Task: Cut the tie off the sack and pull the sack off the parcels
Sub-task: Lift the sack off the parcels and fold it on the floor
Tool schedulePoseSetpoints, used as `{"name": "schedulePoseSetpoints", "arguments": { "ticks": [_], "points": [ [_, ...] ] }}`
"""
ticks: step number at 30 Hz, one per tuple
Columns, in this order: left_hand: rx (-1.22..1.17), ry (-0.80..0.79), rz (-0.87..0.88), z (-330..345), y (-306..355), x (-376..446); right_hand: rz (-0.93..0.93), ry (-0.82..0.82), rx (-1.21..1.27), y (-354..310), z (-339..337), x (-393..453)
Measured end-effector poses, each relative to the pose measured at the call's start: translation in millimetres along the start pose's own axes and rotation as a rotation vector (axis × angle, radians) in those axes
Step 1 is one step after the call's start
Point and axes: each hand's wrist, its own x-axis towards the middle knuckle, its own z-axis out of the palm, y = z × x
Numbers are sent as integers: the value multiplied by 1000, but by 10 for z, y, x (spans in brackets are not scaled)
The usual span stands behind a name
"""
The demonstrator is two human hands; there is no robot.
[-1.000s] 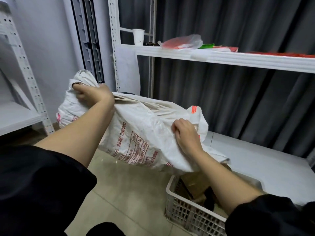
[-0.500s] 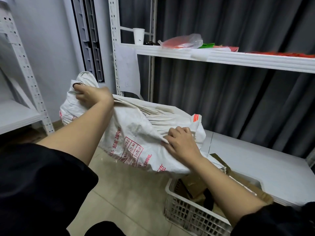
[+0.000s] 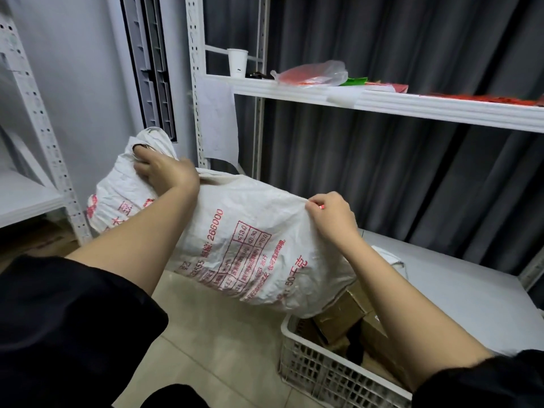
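Observation:
A white woven sack (image 3: 250, 245) with red print hangs in the air, stretched between my hands and slanting down to the right. My left hand (image 3: 164, 170) grips its bunched upper left end. My right hand (image 3: 332, 217) pinches the top edge near the right end. The sack's lower right end droops over brown cardboard parcels (image 3: 338, 319), which lie in a white plastic crate (image 3: 318, 375) on the floor. No tie or cutting tool is visible.
A white shelf (image 3: 397, 103) above carries a paper cup (image 3: 237, 62), a plastic bag (image 3: 312, 73) and red items. A low white shelf board (image 3: 459, 290) lies behind the crate. Another rack (image 3: 35, 136) stands left. Beige tiled floor (image 3: 212, 334) lies below.
My right hand let go of the sack's side and took hold higher, on its top edge, lifting it. More of the parcels in the crate now shows. My left hand kept its grip.

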Motion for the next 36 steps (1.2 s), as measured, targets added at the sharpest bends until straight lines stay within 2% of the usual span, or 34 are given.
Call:
{"name": "schedulePoseSetpoints", "arguments": {
  "ticks": [1,2,3,4,5,6,7,9,13,17,20,24,27,30,34,36],
  "points": [
    [6,-4,25,7,4,-16,20,26,14,-16,-3,-6],
    [8,-9,40,12,8,-24,-48,112,-40,-38,-6,-27],
    [6,-14,44,19,4,-17,-200,217,-158,-51,-2,-55],
    [2,-15,37,18,-3,-1,-343,253,-244,-76,3,-104],
    [0,-10,27,6,-15,20,-484,245,-347,-56,23,-145],
    [-2,0,25,-8,-28,42,-519,181,-358,-43,23,-165],
    [-5,6,33,-25,-39,57,-432,108,-290,-46,-1,-154],
    [-8,11,59,-56,-47,66,-259,88,-249,31,-17,-104],
    [-52,46,18,-134,-44,167,-448,-4,-443,198,42,-164],
    [-93,17,28,-175,9,233,-350,-204,-561,359,120,-145],
    [-147,-21,48,-148,108,118,-234,-152,-511,232,268,-186],
    [-168,-64,104,-67,242,-115,-266,-46,-288,-182,447,-223],
    [-163,-120,152,-21,376,-354,-220,-106,-122,-561,564,-237],
    [-189,-180,220,-44,496,-569,-90,-136,-11,-725,614,-127],
    [-316,-364,277,-60,629,-717,17,16,171,-639,477,28],
    [-332,-456,416,-94,624,-736,118,38,276,-519,385,84]
  ]
}}
